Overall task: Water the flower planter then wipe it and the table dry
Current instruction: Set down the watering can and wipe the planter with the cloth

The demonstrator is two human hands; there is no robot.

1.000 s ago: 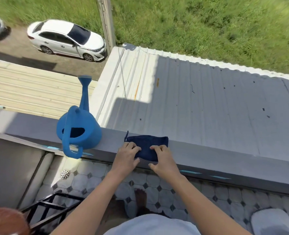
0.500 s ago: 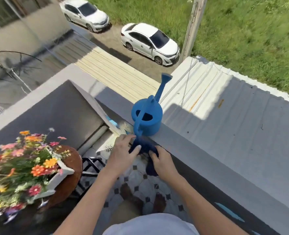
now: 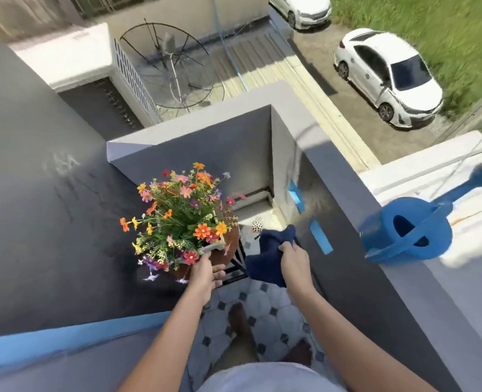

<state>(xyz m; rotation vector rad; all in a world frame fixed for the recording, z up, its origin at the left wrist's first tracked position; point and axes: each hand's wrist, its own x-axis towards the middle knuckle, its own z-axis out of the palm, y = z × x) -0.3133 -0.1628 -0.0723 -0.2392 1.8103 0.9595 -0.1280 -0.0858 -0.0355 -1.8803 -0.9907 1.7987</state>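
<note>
A white planter (image 3: 209, 248) full of orange, pink and yellow flowers (image 3: 182, 216) stands on a small round brown table (image 3: 230, 244). My left hand (image 3: 204, 275) reaches to the planter's near edge, fingers touching it. My right hand (image 3: 295, 261) is shut on a dark blue cloth (image 3: 269, 257), which hangs just right of the table. A blue watering can (image 3: 406, 232) sits on the grey ledge (image 3: 344, 222) at the right, spout pointing away.
Grey balcony walls (image 3: 206, 145) close in the corner behind the table. Patterned floor tiles (image 3: 265, 309) and my bare feet lie below. A black metal frame (image 3: 235, 271) shows under the table. Blue tape strips (image 3: 320, 236) mark the ledge. Cars stand far below.
The view swung left from the ledge to the planter. The cloth came off the ledge, both hands first holding it; now my right hand alone carries it and my left touches the planter.
</note>
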